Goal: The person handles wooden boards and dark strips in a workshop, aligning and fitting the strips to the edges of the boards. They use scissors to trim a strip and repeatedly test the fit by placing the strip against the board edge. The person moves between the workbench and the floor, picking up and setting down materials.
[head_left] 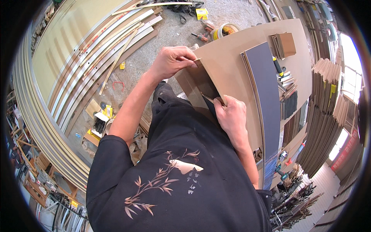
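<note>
- Grey workshop floor spreads beyond the person, with stacked long sheets at the far left.
- Left hand: grip drawn into a pinch, thumb and fingers together at the far corner of a thin panel.
- Right hand: grip curled tight around the panel's nearer end.
- Thin panel: tilted between both hands, before the torso — dark face showing.
- Large tan board: just right of the panel, bearing a long blue-grey strip and a black-and-yellow tool.
</note>
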The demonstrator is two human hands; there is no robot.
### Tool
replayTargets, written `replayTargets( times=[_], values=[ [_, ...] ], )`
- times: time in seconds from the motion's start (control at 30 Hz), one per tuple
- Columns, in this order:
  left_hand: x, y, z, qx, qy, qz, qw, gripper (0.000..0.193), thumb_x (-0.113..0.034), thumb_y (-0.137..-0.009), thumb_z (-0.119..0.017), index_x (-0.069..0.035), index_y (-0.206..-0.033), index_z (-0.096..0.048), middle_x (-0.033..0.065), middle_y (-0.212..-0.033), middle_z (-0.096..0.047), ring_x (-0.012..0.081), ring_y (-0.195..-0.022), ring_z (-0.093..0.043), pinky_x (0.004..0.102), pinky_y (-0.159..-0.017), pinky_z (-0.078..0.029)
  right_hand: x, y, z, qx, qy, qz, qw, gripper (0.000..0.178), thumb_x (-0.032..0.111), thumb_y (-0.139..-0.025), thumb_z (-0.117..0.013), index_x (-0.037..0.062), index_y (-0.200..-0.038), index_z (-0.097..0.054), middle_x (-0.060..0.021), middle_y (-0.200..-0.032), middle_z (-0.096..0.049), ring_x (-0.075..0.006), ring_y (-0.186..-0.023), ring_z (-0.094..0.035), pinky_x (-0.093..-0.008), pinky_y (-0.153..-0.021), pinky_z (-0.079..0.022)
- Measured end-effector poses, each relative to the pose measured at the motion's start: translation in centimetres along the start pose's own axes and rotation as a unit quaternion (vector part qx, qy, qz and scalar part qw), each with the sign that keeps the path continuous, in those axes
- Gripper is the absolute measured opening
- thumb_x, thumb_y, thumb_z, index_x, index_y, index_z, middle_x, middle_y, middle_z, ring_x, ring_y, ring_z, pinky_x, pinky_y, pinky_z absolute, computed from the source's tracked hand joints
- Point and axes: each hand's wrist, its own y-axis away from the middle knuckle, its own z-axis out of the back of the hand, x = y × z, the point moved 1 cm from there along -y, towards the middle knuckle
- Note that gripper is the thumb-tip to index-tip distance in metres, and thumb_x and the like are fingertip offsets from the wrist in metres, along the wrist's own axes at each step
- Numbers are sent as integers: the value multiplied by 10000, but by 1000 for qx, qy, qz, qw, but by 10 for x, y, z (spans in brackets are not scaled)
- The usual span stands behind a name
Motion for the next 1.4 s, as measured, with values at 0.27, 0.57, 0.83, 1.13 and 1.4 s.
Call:
replayTargets(
  times=[0.27, 0.57, 0.83, 1.13, 1.4],
  values=[
    [1, 5, -1, -6, 36, 4, 999, 128, 16, -886, -760, 7, -1014, -768, 57, -1000, -742, 102, -880, -699, 251, -787, -588, 0, 2, -4, -3, 5, 7, 1000, 206, 194, -891, -682, -3, -900, -742, -205, -833, -711, -402, -783, -701, -471, -739, -544],
    [0, 1, -2, 15, 20, -4, 1000, 123, 34, -873, -764, 28, -995, -756, 66, -989, -731, 112, -883, -698, 256, -786, -589, -2, 7, -11, -3, 25, 7, 1000, 208, 203, -894, -684, 7, -922, -749, -181, -831, -711, -394, -785, -701, -477, -736, -544],
    [9, 3, 0, 30, 79, 17, 996, 140, 69, -874, -741, 28, -1006, -757, 77, -1013, -723, 126, -890, -707, 260, -797, -600, -3, 10, -16, -22, 36, 29, 999, 176, 194, -879, -697, 29, -909, -751, -152, -790, -695, -366, -750, -697, -464, -701, -550],
    [8, 9, 0, 37, 23, 34, 998, 204, 65, -865, -737, -13, -1053, -756, 67, -1045, -710, 134, -964, -696, 290, -848, -606, -6, 19, -23, -71, -23, 48, 996, 160, 159, -848, -736, 51, -966, -743, -140, -807, -700, -349, -766, -703, -447, -719, -562],
    [-12, 2, -1, 86, -99, 11, 991, 274, 56, -768, -784, -36, -1012, -703, 64, -1055, -697, 188, -1026, -690, 342, -924, -577, -32, 51, -27, -27, -14, -3, 1000, 273, 206, -858, -755, 33, -1064, -710, -151, -929, -718, -369, -849, -707, -464, -770, -568]
  ],
)
